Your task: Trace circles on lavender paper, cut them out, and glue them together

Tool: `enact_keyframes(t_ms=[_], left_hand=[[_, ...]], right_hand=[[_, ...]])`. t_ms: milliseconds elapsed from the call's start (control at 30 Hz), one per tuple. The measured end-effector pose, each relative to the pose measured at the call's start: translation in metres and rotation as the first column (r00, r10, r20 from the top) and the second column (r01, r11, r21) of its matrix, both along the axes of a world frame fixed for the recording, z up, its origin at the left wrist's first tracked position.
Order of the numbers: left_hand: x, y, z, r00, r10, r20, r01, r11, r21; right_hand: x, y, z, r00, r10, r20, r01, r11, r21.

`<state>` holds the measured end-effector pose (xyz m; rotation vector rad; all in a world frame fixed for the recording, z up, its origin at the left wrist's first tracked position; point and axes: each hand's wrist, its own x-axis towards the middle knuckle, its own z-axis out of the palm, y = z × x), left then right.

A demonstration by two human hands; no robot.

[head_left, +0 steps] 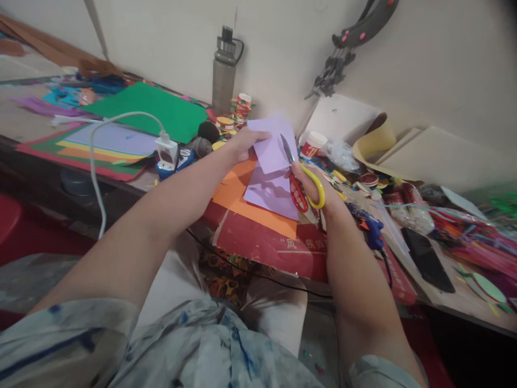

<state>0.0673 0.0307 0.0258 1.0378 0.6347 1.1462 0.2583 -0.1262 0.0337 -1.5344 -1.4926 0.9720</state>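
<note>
My left hand [247, 143] pinches the left side of a light purple sheet of paper [269, 153], which it holds up above the table. In my right hand [305, 180] is a pair of scissors [315, 183] with one red and one yellow handle loop. Their blades point up and away from me and lie over the right part of the raised sheet. Whether the blades are cutting, I cannot tell. Below lies another purple sheet [269, 195], resting on an orange sheet [230, 186].
A red board [250, 242] lies under the papers. To the left are stacked coloured sheets [109, 140], a green sheet [149, 110] and a white plug [167, 152] with its cable. A bottle [224, 75] stands behind. On the right are a glue gun [371, 229] and a phone [428, 261].
</note>
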Motion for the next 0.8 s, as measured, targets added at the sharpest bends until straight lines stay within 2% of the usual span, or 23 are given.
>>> enact_keyframes(t_ms=[133, 267, 467, 633, 800], left_hand=[[0.002, -0.002, -0.002, 0.998, 0.033, -0.052, -0.033, 0.999, 0.018], [0.004, -0.009, -0.002, 0.998, -0.06, -0.013, 0.06, 0.998, 0.004], [0.009, -0.02, 0.001, 0.986, -0.165, 0.033, 0.167, 0.985, -0.05], [0.011, -0.021, 0.003, 0.987, -0.149, 0.069, 0.152, 0.987, -0.043], [0.009, -0.022, 0.005, 0.988, -0.148, 0.045, 0.149, 0.988, -0.036]], right_hand=[[0.004, 0.003, -0.001, 1.0, -0.006, 0.007, 0.006, 1.0, 0.002], [0.001, 0.001, 0.0, 0.999, -0.036, 0.01, 0.036, 0.999, 0.0], [-0.006, 0.001, -0.001, 0.998, -0.068, 0.014, 0.067, 0.995, 0.07], [-0.005, 0.004, -0.007, 0.999, -0.048, 0.017, 0.045, 0.988, 0.149], [-0.007, 0.001, -0.006, 0.999, -0.036, 0.028, 0.031, 0.985, 0.172]])
